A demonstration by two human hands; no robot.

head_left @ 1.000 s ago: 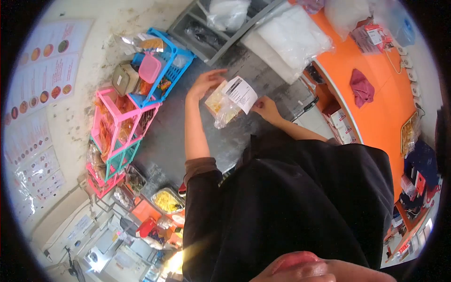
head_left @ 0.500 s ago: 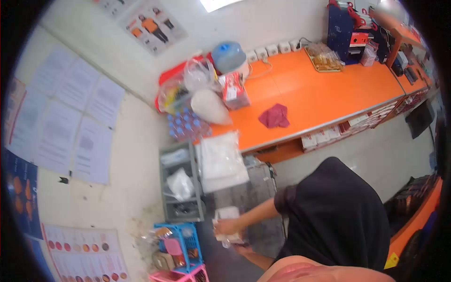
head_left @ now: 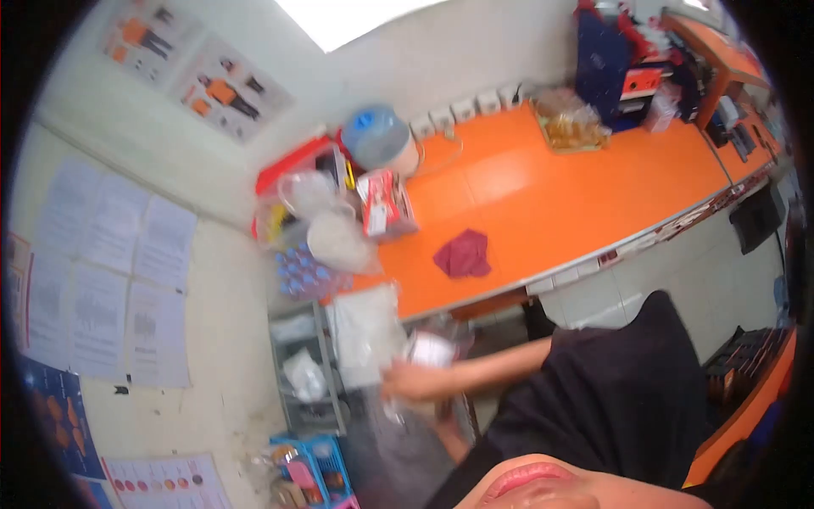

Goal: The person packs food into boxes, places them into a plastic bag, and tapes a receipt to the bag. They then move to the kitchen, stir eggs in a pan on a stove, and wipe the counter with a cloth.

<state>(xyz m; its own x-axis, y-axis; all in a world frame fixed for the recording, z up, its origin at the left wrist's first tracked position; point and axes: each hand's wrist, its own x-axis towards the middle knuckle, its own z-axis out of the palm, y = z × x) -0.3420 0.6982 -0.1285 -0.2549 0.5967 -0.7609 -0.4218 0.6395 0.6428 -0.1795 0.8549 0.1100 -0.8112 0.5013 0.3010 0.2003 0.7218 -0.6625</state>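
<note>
In the head view, my right hand (head_left: 412, 382) reaches in from the right, blurred, with its fingers closed on a small pale package (head_left: 431, 349) in clear plastic. My left hand (head_left: 448, 422) is lower and nearer to me, just beneath the right hand. Its fingers are hidden behind the right hand and the plastic. Both hands are over a dark grey surface (head_left: 386, 458). A stack of white plastic bags (head_left: 365, 327) lies just beyond and left of the package.
An orange counter (head_left: 543, 195) holds a maroon cloth (head_left: 463, 254), a red-and-white box (head_left: 387, 204), a blue-topped jug (head_left: 374, 136) and bottles (head_left: 307, 271). Grey drawers (head_left: 284, 373) and a blue basket rack (head_left: 329, 467) stand along the left wall.
The view has shifted, so the counter appears lower and further left. My hands have moved up toward the counter's edge with the package, which now shows beyond my right hand.
</note>
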